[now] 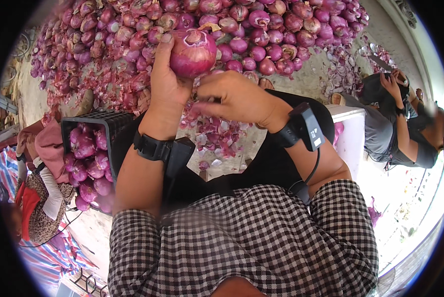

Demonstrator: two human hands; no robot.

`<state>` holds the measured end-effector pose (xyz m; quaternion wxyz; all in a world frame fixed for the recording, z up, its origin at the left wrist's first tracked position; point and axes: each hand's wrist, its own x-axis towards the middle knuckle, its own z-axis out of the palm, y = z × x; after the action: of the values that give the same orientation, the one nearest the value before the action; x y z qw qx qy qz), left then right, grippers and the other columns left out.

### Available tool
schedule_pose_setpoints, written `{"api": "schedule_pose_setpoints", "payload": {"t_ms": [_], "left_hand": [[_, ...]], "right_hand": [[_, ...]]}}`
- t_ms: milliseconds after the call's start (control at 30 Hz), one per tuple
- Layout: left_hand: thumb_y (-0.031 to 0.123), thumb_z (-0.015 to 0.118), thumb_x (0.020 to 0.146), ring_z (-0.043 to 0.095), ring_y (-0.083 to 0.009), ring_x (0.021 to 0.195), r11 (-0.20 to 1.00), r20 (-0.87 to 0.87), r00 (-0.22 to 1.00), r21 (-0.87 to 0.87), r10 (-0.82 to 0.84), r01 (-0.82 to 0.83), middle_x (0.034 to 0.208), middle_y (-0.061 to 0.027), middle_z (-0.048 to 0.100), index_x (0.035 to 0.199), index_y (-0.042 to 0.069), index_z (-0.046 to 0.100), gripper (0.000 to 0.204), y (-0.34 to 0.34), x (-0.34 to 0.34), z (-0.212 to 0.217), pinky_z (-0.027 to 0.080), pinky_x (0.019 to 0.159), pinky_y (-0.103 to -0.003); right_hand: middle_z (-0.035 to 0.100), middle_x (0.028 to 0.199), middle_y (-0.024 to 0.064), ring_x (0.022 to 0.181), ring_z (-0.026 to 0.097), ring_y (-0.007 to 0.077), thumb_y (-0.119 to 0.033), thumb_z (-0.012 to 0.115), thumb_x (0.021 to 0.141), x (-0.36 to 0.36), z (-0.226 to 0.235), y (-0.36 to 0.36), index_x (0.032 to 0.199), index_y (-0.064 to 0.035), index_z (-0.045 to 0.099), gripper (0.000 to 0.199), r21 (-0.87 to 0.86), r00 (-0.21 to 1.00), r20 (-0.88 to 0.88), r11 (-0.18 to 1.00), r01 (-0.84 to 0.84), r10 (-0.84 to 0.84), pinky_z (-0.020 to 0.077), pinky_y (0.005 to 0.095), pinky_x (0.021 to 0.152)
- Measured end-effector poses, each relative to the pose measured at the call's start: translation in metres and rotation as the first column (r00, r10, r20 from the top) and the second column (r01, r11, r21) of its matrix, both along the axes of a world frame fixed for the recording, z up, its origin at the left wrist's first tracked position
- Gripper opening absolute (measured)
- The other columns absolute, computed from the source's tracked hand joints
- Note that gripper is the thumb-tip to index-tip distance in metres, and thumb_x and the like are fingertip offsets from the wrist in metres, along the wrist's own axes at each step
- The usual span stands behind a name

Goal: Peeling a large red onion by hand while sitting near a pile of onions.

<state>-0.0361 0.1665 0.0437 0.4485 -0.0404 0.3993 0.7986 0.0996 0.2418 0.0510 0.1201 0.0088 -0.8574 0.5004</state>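
A large red onion rests in my left hand, with the thumb along its left side. Its ragged top, with a patch of pale, torn skin, faces up. Close below and to the right of the onion is my right hand. Its fingers are curled and smeared by motion, so whether they hold anything cannot be made out. Between my legs, loose purple onion skins lie scattered over the floor.
A big heap of red onions spreads ahead. To my left, a black plastic crate holds shiny purple onions; a white box stands at my right. One person sits at the left, another at the right near a blade.
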Motion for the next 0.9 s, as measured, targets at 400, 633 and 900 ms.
{"api": "schedule_pose_setpoints", "payload": {"t_ms": [400,633,900], "left_hand": [[0.023,0.057,0.088,0.054,-0.0246,0.112,0.989,-0.15,0.989,0.146,0.014,0.008,0.119,-0.0112,0.057,0.122,0.003,0.049,0.04,-0.002,0.008,0.009,0.044,0.099,-0.041],[0.025,0.058,0.089,0.055,-0.0241,0.11,0.971,-0.205,0.96,0.099,-0.193,0.217,0.12,-0.011,0.055,0.125,0.002,0.045,0.044,-0.006,0.004,0.014,0.048,0.095,-0.043],[0.011,0.074,0.079,0.057,-0.0236,0.106,0.977,-0.177,0.961,-0.025,-0.212,0.211,0.116,-0.0116,0.054,0.128,0.004,0.041,0.06,-0.011,-0.002,0.0,0.053,0.089,-0.04]], "right_hand": [[0.062,0.103,0.0156,0.089,0.061,0.0181,-0.032,0.068,0.085,-0.011,-0.01,0.013,0.12,0.0065,0.048,0.056,-0.77,0.892,0.282,0.471,0.43,-0.354,0.0512,0.0305,0.075],[0.061,0.109,0.0183,0.098,0.061,0.0246,-0.02,0.071,0.076,-0.008,-0.01,0.024,0.122,0.0013,0.049,0.055,-0.431,0.811,0.031,0.724,0.539,-0.585,0.0488,0.033,0.085],[0.058,0.114,0.0151,0.099,0.058,0.0243,-0.017,0.071,0.07,0.001,0.003,0.021,0.126,-0.0043,0.049,0.061,-0.109,0.84,-0.009,0.835,0.539,-0.543,0.0481,0.0327,0.085]]}}
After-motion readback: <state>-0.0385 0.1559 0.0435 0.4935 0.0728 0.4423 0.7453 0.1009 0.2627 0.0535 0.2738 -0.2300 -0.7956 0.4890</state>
